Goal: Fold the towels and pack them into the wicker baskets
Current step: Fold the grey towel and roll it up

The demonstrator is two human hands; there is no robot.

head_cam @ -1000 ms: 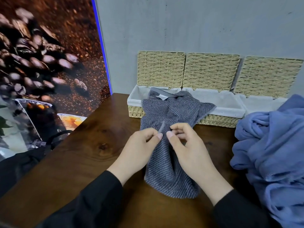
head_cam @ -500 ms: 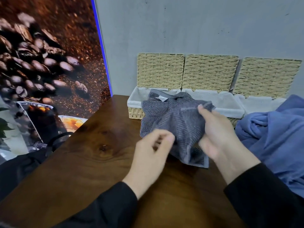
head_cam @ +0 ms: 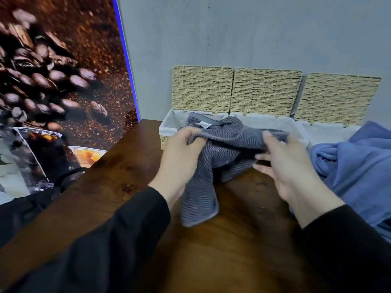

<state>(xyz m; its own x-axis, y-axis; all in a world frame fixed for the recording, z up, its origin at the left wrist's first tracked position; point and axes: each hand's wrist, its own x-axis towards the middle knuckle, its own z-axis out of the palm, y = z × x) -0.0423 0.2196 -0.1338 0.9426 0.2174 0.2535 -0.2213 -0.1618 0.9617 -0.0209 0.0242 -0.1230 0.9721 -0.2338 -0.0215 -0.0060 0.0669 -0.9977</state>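
Mid-fold: your left hand (head_cam: 182,149) & right hand (head_cam: 283,159) both grip the grey towel (head_cam: 222,149) (still rumpled), so square its edges w/ care next.

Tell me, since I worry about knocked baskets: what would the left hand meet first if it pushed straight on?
Probably the leftmost white-lined wicker basket. The left hand, gripping the grey ribbed towel, points away toward its near wall, though depth is unclear.
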